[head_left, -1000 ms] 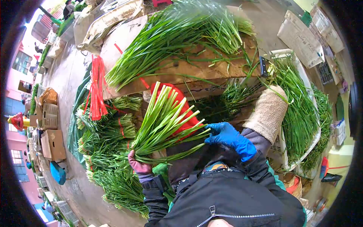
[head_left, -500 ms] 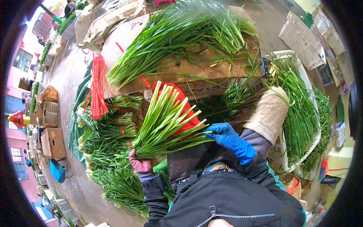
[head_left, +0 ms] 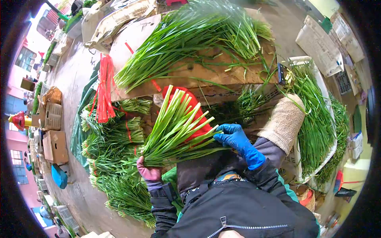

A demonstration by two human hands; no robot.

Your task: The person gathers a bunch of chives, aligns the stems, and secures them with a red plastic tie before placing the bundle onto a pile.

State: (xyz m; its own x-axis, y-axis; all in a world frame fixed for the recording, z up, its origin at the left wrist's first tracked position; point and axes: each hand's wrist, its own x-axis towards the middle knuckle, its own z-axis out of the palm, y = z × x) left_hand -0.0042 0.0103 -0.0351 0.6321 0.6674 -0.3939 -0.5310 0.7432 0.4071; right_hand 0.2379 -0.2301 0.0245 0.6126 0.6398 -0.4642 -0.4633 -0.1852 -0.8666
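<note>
Surroundings: loose chive pile (head_left: 190,35) spread on a cardboard sheet (head_left: 131,35) up top. Bundle of red ties (head_left: 104,89) hangs at the sheet's left edge. Tied bundles (head_left: 115,146) are stacked on the floor below the ties, just left of the left hand. White crate (head_left: 322,85) on the right is full of more chives. Beige towel (head_left: 283,123) lies over the knee, between crate and right hand. Dark knife-like object (head_left: 281,73) sits at the sheet's right edge; can't identify it for sure. Red cloth (head_left: 171,93) sits right behind the held stalks and is mostly covered by them.

Chive bunch (head_left: 174,127): in front of the torso, fanned out, pale stalk ends pointing up-right.

Left hand (head_left: 149,172), pink glove: closed tight around the narrow lower end of the bunch.

Right hand (head_left: 236,141), blue glove: fingers curled, fingertips on the lowest stalk ends at the fan's right side. Can't tell if it's pinching or just touching.
</note>
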